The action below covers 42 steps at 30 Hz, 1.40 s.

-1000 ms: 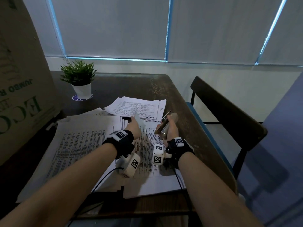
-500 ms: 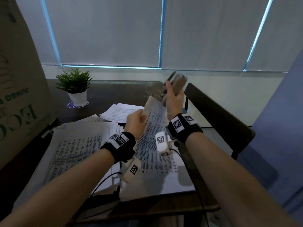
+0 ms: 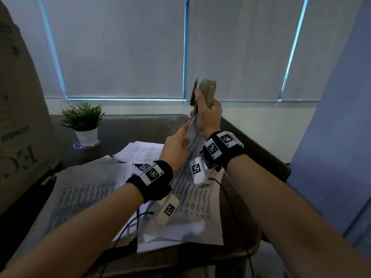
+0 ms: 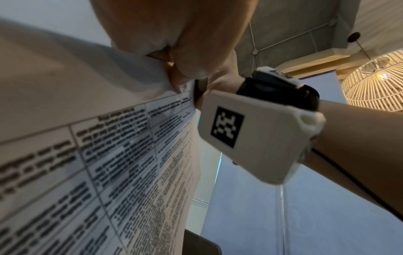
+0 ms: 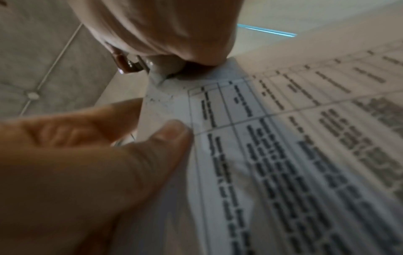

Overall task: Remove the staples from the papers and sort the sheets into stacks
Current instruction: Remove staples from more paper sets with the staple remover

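Two hands were raised over the desk [image 3: 124, 127], working on one corner of a printed sheet [image 3: 192, 189]. That sheet sloped up from the desk, its near edge lying on the other papers and its far corner lifted to hand height. The left hand [image 3: 176, 149] pinched the paper just below that corner, thumb [image 5: 157, 143] pressed on the printed side and the other fingers behind it. The right hand [image 3: 208, 115] was wrapped around a staple remover [image 3: 206, 91], held upright with its grey top above the knuckles and a dark blade standing just beside it; the tool's lower end met the lifted corner, though whether it touched a staple could not be told. In the right wrist view a small metal part [image 5: 133, 66] showed under the palm beside the paper's corner. On the desk lay a wide spread of printed papers [image 3: 86, 193] to the left and a smaller stack [image 3: 144, 151] farther back. A potted plant [image 3: 83, 121] stood near the desk's far left, beside a large cardboard box [image 3: 22, 127].
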{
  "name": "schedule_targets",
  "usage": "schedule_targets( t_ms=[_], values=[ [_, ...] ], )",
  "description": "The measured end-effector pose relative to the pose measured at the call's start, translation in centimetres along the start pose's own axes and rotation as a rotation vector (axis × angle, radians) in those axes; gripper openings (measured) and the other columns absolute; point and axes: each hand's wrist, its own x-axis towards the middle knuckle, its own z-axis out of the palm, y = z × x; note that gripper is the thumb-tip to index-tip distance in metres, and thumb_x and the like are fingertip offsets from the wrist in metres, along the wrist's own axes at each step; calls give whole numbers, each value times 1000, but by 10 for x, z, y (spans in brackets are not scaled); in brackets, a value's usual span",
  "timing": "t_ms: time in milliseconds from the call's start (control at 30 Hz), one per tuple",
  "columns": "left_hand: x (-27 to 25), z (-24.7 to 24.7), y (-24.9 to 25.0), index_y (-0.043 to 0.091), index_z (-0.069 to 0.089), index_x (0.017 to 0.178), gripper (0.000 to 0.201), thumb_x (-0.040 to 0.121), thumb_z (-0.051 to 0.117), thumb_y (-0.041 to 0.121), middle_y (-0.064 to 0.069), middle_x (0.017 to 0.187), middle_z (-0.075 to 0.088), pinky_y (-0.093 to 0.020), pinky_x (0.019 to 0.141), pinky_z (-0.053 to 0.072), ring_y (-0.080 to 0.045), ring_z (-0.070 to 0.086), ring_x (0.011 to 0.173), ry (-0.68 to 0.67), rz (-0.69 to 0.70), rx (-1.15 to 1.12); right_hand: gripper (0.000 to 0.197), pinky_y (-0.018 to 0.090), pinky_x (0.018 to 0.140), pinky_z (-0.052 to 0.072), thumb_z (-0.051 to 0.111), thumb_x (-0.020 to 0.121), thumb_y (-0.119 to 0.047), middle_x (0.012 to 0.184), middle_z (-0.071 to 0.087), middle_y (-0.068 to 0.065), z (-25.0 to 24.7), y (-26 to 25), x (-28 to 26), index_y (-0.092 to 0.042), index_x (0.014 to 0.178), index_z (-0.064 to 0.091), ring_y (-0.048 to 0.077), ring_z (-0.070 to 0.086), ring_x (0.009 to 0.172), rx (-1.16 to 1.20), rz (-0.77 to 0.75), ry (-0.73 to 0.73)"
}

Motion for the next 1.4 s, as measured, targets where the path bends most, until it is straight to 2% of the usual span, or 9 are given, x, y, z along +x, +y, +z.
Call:
schedule_targets(
  t_ms=[133, 333, 433, 533, 800, 1000, 1133, 1267, 1400],
  values=[
    [-3, 2, 8, 29, 32, 145, 53, 98, 42, 8, -13, 121, 62, -24, 84, 46, -22, 62, 105, 22, 22, -36, 34, 26, 49, 47, 63, 95, -32, 50, 54, -2, -1, -8, 1, -13, 67, 56, 11, 52, 42, -4, -25, 22],
    [-7, -5, 20, 23, 33, 143, 48, 98, 40, 8, -14, 121, 60, -38, 91, 51, -26, 60, 106, -44, -43, -29, 34, 29, 53, 48, 62, 95, -33, 50, 55, -2, 5, -9, 1, -15, 67, 56, 13, 53, 45, -19, -38, 32],
    [2, -23, 18, 8, 48, 124, 31, 94, 41, 2, -16, 117, 61, -39, 88, 51, -29, 60, 102, 20, -129, 46, 29, 31, 61, 54, 65, 93, -36, 62, 63, 2, 13, -8, -2, -12, 76, 62, 14, 60, 55, -21, -38, 28],
    [22, -63, -19, 5, 58, 118, 29, 93, 44, 9, -18, 120, 61, -34, 92, 43, -33, 57, 111, 69, -290, 125, 25, 17, 53, 49, 63, 95, -29, 67, 61, 3, 20, -5, -4, -4, 93, 62, 4, 57, 51, 97, 4, 119],
    [12, -158, -163, 1, 37, 141, 48, 94, 42, -2, -25, 141, 41, -38, 104, 32, -38, 40, 128, -61, -687, 468, 62, 34, 69, 57, 68, 79, -61, 95, 72, 11, 22, 110, -38, -5, 107, 64, 22, 69, 79, -74, 641, 51],
    [-7, -173, -196, -4, 49, 129, 39, 90, 52, 1, -24, 132, 51, -40, 97, 38, -38, 49, 120, -92, -748, 673, 63, 33, 64, 50, 72, 75, -58, 83, 71, 12, 16, 169, -67, -2, 103, 64, 23, 65, 67, -65, 886, 12],
    [-8, -122, -160, 5, 55, 125, 40, 87, 63, 12, -14, 120, 59, -34, 93, 45, -27, 56, 112, -363, -647, 430, 55, 32, 67, 50, 70, 81, -54, 81, 65, 10, 3, 186, -75, -6, 104, 56, 21, 61, 65, -62, 1003, 96],
    [-16, -64, -135, 11, 53, 109, 19, 92, 60, 14, -9, 95, 57, -25, 78, 48, -19, 56, 84, -670, -782, -26, 42, 42, 73, 59, 72, 86, -38, 80, 66, 17, -11, 196, -81, -1, 98, 56, 24, 65, 63, 160, 1045, 230],
    [-11, -37, -142, 6, 62, 107, 43, 87, 62, 44, -11, 84, 56, -32, 79, 48, -24, 53, 75, -801, -740, 405, 45, 31, 54, 50, 66, 89, -46, 74, 67, 16, -23, 200, -83, -2, 89, 63, 26, 64, 62, 222, 1028, 200]
  ],
)
